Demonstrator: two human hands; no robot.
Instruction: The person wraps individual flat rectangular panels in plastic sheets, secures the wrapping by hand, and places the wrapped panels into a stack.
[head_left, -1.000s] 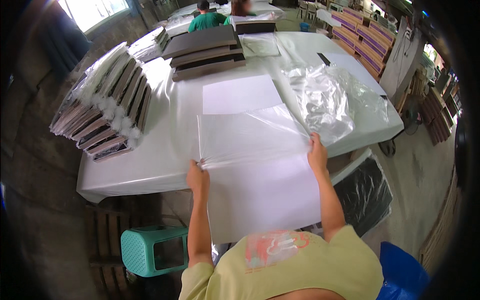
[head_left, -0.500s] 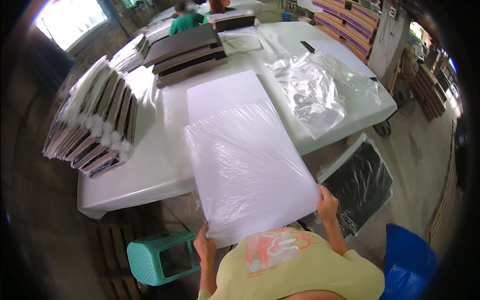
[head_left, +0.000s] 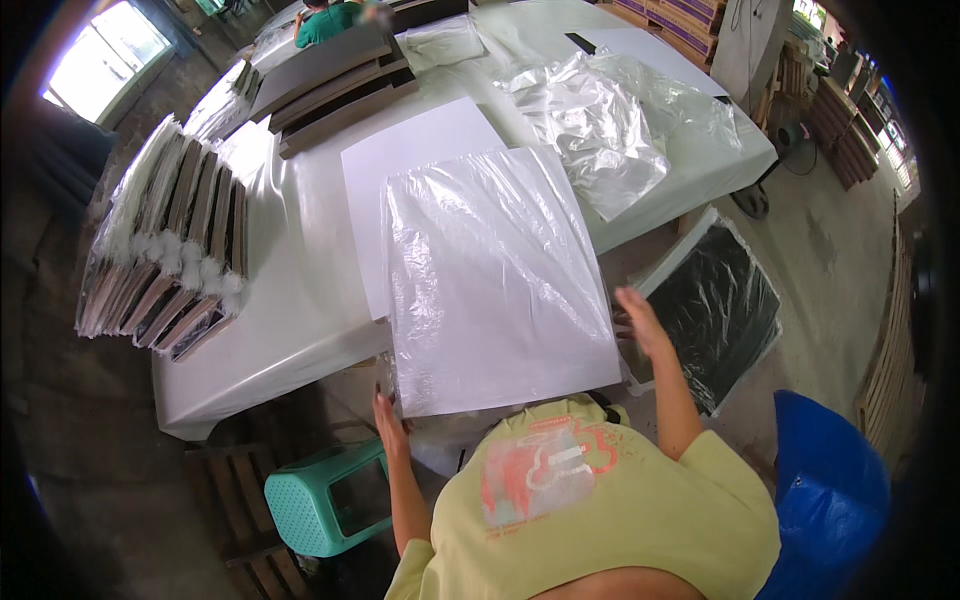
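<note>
Film-covered white sheet (head_left: 505,285), overhanging the near edge of the table (head_left: 290,320).

Nearest, I see the left hand (head_left: 393,428) loosely open by the sheet's near left corner; I can't tell if it touches. Right hand (head_left: 645,322) open, fingers slightly bent, just beside the right edge, gripping nothing I can see. Beyond, a bare white sheet (head_left: 365,190) lies partly underneath; crumpled clear film (head_left: 600,130) far right; stacked dark panels (head_left: 330,75) far left.
</note>
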